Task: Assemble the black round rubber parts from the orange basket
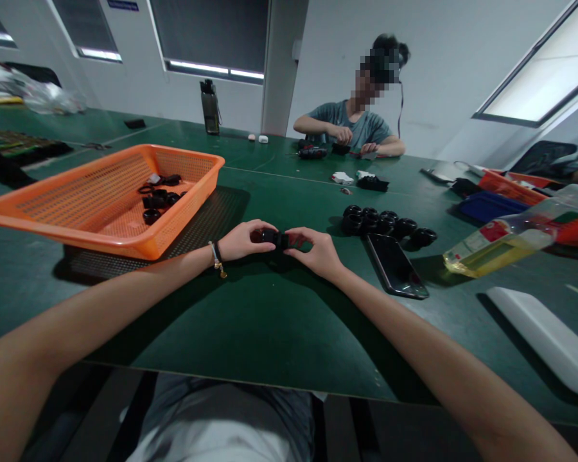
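Observation:
My left hand [243,240] and my right hand [314,252] meet over the green table [270,321], both pinching one small black part [275,239] between their fingertips. The part is mostly hidden by my fingers. A bracelet sits on my left wrist. To the right of my hands lies a cluster of several black round parts [388,224]. A dark phone [395,264] lies flat just in front of that cluster.
An orange mesh basket [77,212] with several black parts stands at the left on a dark mat. A bottle of yellow liquid [510,240] lies at right, a white flat object [544,333] nearer. Across the table a person handles black parts. A dark bottle [210,106] stands far back.

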Available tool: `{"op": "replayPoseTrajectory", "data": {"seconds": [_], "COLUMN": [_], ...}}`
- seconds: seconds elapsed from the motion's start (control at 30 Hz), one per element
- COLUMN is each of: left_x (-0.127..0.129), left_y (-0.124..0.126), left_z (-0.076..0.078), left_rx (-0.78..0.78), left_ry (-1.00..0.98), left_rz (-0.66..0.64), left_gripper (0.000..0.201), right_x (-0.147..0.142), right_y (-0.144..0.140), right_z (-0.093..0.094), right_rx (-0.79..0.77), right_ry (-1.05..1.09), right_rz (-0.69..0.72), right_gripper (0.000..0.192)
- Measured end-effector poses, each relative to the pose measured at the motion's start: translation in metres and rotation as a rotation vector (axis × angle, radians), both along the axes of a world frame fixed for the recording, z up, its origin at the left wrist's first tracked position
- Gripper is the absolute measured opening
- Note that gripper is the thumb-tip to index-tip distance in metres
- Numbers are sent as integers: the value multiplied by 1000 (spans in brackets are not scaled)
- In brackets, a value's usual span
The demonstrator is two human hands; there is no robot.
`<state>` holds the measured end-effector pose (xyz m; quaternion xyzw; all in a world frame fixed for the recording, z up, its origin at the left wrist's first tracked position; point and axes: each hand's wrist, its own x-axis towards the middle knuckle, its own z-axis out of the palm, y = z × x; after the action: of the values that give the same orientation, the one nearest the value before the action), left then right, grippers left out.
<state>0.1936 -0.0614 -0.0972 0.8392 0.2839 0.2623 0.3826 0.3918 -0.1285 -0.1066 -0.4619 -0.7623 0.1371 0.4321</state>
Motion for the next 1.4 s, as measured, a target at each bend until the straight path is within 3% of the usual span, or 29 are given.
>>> {"op": "replayPoseTrajectory", "data": {"seconds": [1.4], "left_x": [1], "left_y": [0], "left_z": [-1], "left_rx": [-10], "left_ry": [-13], "left_rz": [-9], "left_gripper": [38], "right_x": [-1], "right_y": [0], "right_z": [1], "right_rx": [-10], "right_ry": [14], "right_rz": [8], "right_gripper": [26]}}
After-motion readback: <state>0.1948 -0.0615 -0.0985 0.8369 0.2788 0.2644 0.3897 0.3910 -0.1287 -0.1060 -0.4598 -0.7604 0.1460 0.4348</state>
